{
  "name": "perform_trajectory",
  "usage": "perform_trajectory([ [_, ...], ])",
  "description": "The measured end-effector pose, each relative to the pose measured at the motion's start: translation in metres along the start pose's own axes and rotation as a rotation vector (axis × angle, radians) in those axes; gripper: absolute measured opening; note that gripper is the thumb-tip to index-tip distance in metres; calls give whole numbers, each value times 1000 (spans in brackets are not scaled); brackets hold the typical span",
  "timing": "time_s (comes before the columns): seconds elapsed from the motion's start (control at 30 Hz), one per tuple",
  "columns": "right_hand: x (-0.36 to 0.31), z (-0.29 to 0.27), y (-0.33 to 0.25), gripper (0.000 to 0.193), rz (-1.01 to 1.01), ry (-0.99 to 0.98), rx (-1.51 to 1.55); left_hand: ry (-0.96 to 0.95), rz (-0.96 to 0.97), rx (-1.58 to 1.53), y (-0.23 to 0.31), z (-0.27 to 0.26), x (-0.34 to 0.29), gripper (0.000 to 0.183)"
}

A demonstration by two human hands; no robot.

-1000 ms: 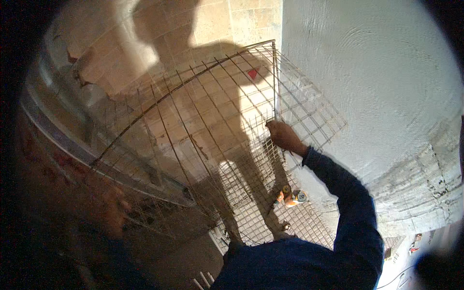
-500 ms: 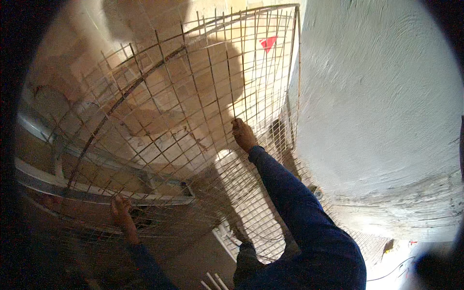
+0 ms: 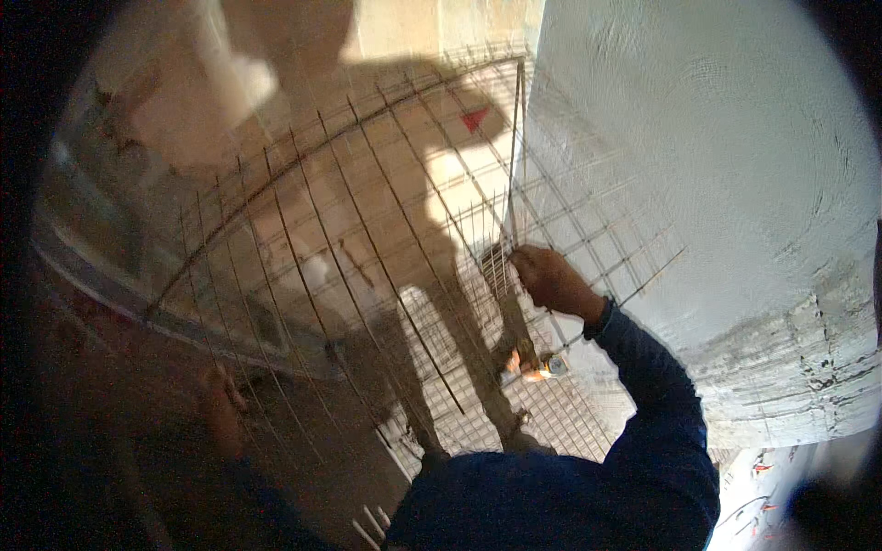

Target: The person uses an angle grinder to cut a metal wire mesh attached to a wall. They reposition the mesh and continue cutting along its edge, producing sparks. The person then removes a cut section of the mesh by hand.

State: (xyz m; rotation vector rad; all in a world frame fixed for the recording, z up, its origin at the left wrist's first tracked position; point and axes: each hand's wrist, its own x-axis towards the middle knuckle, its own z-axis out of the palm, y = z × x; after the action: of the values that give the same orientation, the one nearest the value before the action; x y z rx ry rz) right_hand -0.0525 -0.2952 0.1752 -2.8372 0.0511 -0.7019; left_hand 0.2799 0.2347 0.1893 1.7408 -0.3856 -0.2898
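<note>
A large wire mesh panel (image 3: 352, 213) stands tilted in front of me, its thin rods crossing in a grid. A thicker bent rod runs along its upper edge. My right hand (image 3: 556, 283) is closed around the panel's right side, close to the pale plastered wall. At the lower left, in deep shade, my left hand (image 3: 220, 409) is closed at the panel's edge; its fingers are dim and blurred. A red triangular patch (image 3: 475, 119) shows among the wires near the upper right corner.
The plastered wall (image 3: 698, 165) rises at the right, near the mesh. A metal frame (image 3: 175, 331) lies at the lower left. More mesh (image 3: 574, 413) covers the ground below, beside a small orange-and-white object (image 3: 548, 369). Several pale rods (image 3: 369, 525) stick up at the bottom.
My right hand has moved right and slightly down. The panel has swung with it; its upper corner sits lower, and mesh now overlaps the plastered wall. My left hand has barely shifted.
</note>
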Motion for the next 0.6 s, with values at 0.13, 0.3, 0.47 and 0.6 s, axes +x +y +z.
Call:
perform_trajectory([
  [0.13,35,-77,-23,12,-139,56,-22,2,22,71,51,-1,-18,47],
  [0.3,11,-56,-52,17,213,-91,55,54,74,136,80,-11,-72,48],
  [0.47,-69,32,-93,26,337,-72,376,208,122,307,136,-18,-172,48],
  [0.6,-120,97,-144,32,404,-15,804,348,175,517,195,-11,-241,49],
])
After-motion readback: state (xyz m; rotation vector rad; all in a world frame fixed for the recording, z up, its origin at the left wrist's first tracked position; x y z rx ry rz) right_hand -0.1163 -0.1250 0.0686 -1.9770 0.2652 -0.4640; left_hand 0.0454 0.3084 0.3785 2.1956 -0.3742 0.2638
